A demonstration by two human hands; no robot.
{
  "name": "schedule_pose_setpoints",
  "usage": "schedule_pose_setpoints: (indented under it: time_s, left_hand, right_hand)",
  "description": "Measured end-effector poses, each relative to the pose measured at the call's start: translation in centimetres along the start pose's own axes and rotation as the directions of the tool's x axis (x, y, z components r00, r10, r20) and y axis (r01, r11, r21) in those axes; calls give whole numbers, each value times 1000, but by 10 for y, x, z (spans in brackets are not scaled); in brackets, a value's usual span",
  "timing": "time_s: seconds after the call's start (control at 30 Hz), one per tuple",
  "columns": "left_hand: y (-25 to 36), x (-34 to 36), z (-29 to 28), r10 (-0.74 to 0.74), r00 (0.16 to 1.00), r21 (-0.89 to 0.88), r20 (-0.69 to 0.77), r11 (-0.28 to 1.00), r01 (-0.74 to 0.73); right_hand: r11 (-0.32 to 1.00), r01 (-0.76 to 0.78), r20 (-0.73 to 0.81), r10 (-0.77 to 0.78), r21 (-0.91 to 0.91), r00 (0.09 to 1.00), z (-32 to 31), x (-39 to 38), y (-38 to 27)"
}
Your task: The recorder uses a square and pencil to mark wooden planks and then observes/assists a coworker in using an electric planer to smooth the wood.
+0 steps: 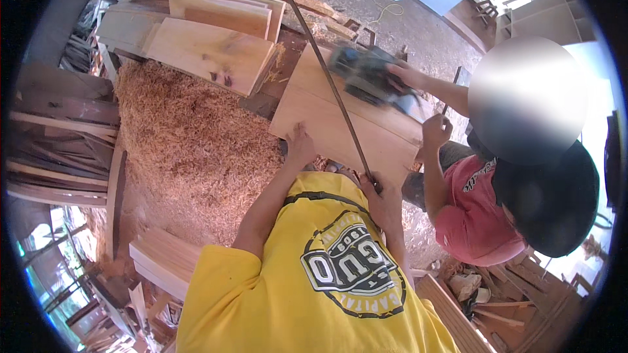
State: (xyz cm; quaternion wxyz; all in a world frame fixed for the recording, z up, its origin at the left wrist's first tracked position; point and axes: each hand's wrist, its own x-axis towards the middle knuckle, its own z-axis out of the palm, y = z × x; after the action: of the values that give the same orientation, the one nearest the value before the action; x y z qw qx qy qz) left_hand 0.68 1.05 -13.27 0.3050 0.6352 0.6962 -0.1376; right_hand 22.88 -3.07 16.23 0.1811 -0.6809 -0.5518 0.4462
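Observation:
A wide, pale wooden board lies in front of me. My left hand rests on its near left edge with the fingers spread over the wood. Close to my waist, my right hand is closed round the lower end of a long thin dark bar. That bar slants up and left across the board, its far end reaching past the board's far edge. Across from me on the right, a co-worker's hand grips a power planer, blurred by motion, over the board's far part.
Wood shavings heap on the floor at left. Stacked planks stand beyond them. The co-worker in a red shirt is close on my right. More boards lie at lower left, and scrap wood at lower right.

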Motion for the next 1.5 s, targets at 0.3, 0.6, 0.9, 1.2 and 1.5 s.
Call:
schedule_pose_setpoints:
  time_s: [0.3, 0.6, 0.9, 1.2, 1.5]
  left_hand:
    - [29, 11, 3, 439, 897, 197, -52, 885, -421]
    - [34, 31, -9, 498, 854, 411, -150, 817, -405]
    - [28, 49, 21, 648, 664, 394, -374, 759, -519]
    - [30, 55, 29, 584, 747, 489, -318, 776, -398]
    - [34, 49, 18, 524, 831, 498, -187, 780, -379]
  right_hand:
    - [1000, -4, -34, 5, 22, 999, -11, -2, 4]
    - [995, 31, -39, -27, 92, 999, -11, -3, 0]
    - [994, 107, -63, -108, -19, 992, 3, -14, 15]
    - [997, 32, 76, -27, -76, 997, -7, -19, -4]
    - [996, 62, 56, -58, -72, 997, -3, -20, -1]
